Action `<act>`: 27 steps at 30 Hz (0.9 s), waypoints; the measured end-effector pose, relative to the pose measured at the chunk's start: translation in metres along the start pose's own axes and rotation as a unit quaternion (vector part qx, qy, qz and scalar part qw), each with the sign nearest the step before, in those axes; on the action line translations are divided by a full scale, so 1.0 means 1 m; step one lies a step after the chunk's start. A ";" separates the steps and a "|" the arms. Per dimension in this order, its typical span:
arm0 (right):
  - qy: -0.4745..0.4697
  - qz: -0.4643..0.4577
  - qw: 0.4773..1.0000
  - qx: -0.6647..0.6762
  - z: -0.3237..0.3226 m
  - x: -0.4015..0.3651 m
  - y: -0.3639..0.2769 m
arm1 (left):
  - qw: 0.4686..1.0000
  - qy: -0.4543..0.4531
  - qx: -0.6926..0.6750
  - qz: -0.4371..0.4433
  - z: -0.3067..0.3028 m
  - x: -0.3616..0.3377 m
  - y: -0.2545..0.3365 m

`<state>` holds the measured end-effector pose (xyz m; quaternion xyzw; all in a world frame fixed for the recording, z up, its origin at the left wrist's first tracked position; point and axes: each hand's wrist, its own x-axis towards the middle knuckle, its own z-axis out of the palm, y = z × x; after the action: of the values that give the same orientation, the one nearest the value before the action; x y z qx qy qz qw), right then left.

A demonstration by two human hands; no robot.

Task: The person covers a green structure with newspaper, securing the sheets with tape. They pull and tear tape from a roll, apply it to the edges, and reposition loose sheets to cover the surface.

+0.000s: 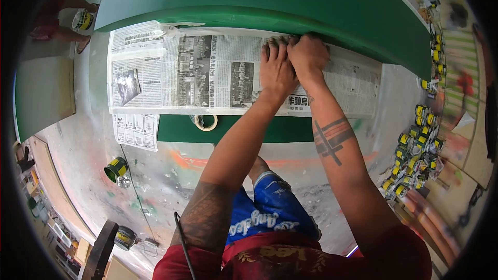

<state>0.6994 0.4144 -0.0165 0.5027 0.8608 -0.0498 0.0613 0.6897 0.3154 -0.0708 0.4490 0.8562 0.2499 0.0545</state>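
Sheets of printed newspaper [223,72] cover a long strip of the green board [233,129], with pale masking tape along their edges. My left hand [277,72] lies on the newspaper near its far edge, fingers stretched out and dark at the tips. Right beside it, my right hand [308,54] is closed in a fist against the far edge, below the curved green panel [259,0]. What its fingers hold, if anything, is hidden. A roll of masking tape [207,127] rests at the newspaper's near edge. A small dark sheet [127,85] lies on the left part of the newspaper.
A green and yellow can [115,168] lies on the paint-spattered floor [166,192]. Several similar cans [415,150] cluster at the right. Another green board [44,93] stands left, near a person's legs [75,36]. A black cable [181,238] hangs by my left arm.
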 end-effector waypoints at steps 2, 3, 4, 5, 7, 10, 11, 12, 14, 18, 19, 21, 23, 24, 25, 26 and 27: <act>0.020 -0.006 1.000 -0.001 0.001 -0.002 -0.003 | 0.999 0.000 0.033 -0.004 0.003 0.000 0.000; 0.034 0.001 0.999 -0.004 0.003 -0.003 -0.004 | 0.999 -0.011 0.036 -0.006 0.001 0.000 0.000; 0.048 0.007 0.999 -0.008 0.004 -0.002 -0.006 | 0.999 -0.008 0.032 -0.008 0.000 0.000 -0.001; 0.051 0.006 0.999 -0.012 0.006 -0.002 -0.008 | 0.999 -0.019 0.047 -0.005 -0.002 0.001 -0.002; 0.065 0.045 0.997 -0.011 0.011 -0.003 -0.012 | 0.998 -0.030 0.058 -0.002 -0.004 -0.001 -0.002; 0.080 0.082 0.993 -0.013 0.015 -0.004 -0.019 | 0.991 -0.084 0.105 0.001 -0.006 0.002 -0.005; 0.084 0.082 0.993 -0.013 0.017 -0.003 -0.021 | 0.991 -0.077 0.108 0.000 -0.004 0.002 -0.005; 0.091 0.091 0.991 -0.019 0.017 -0.004 -0.022 | 0.991 -0.071 0.110 -0.002 -0.001 0.001 -0.005; 0.095 0.100 0.990 -0.033 0.019 -0.009 -0.023 | 0.994 -0.054 0.100 0.001 0.007 0.000 -0.009; 0.123 0.157 0.980 -0.020 0.014 -0.010 -0.028 | 0.994 -0.032 0.101 -0.010 0.012 0.002 -0.005; 0.112 0.203 0.973 -0.012 0.014 -0.009 -0.023 | 0.995 -0.031 0.092 -0.007 0.002 0.002 -0.003; 0.131 0.208 0.969 -0.038 0.021 0.001 0.008 | 0.997 -0.069 -0.016 -0.017 -0.016 0.003 -0.002; 0.163 0.199 0.965 -0.054 0.013 0.004 0.038 | 0.998 -0.057 -0.033 -0.010 -0.012 0.005 -0.004; 0.164 0.196 0.965 -0.062 0.006 -0.001 0.052 | 0.998 -0.048 -0.040 -0.014 -0.007 0.004 -0.004; 0.193 0.209 0.958 -0.027 -0.001 -0.008 0.064 | 0.999 -0.035 -0.023 -0.008 -0.005 0.003 -0.005; 0.220 0.222 0.950 0.014 -0.006 -0.016 0.075 | 0.999 -0.035 -0.023 -0.011 -0.002 0.004 -0.005; 0.256 0.177 0.950 0.030 -0.009 -0.025 0.087 | 0.999 -0.036 -0.015 -0.003 -0.002 0.004 -0.005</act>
<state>0.7868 0.4371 -0.0063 0.6444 0.7430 0.0662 -0.1684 0.6826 0.3155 -0.0710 0.4541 0.8512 0.2463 0.0924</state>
